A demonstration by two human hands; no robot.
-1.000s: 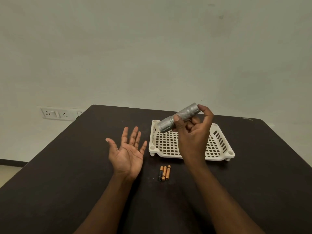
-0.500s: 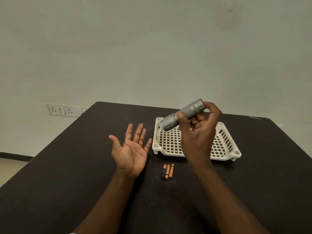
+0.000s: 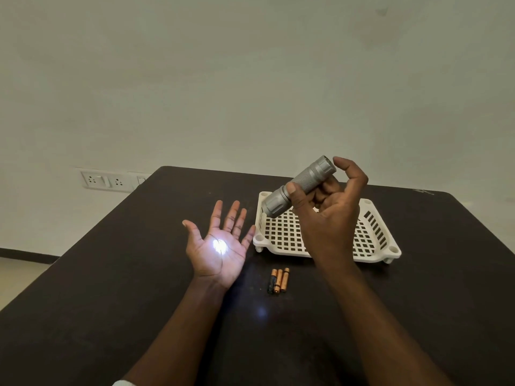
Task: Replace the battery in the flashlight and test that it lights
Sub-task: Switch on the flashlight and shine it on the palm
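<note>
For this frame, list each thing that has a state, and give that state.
flashlight: lit, assembled, held tilted, head aimed down-left
right hand: gripping the flashlight
left hand: open, palm up, bright spot on it
batteries: three, loose on the table, side by side
basket: upright, nothing visible inside

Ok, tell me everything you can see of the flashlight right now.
The flashlight is a short grey cylinder, metal by its look, with a knurled middle and ribbed ends. The right hand holds it above the white basket, tilted, wider head low and toward the left hand, thumb by the tail. It is lit: a bright spot falls on the open left palm.
</note>
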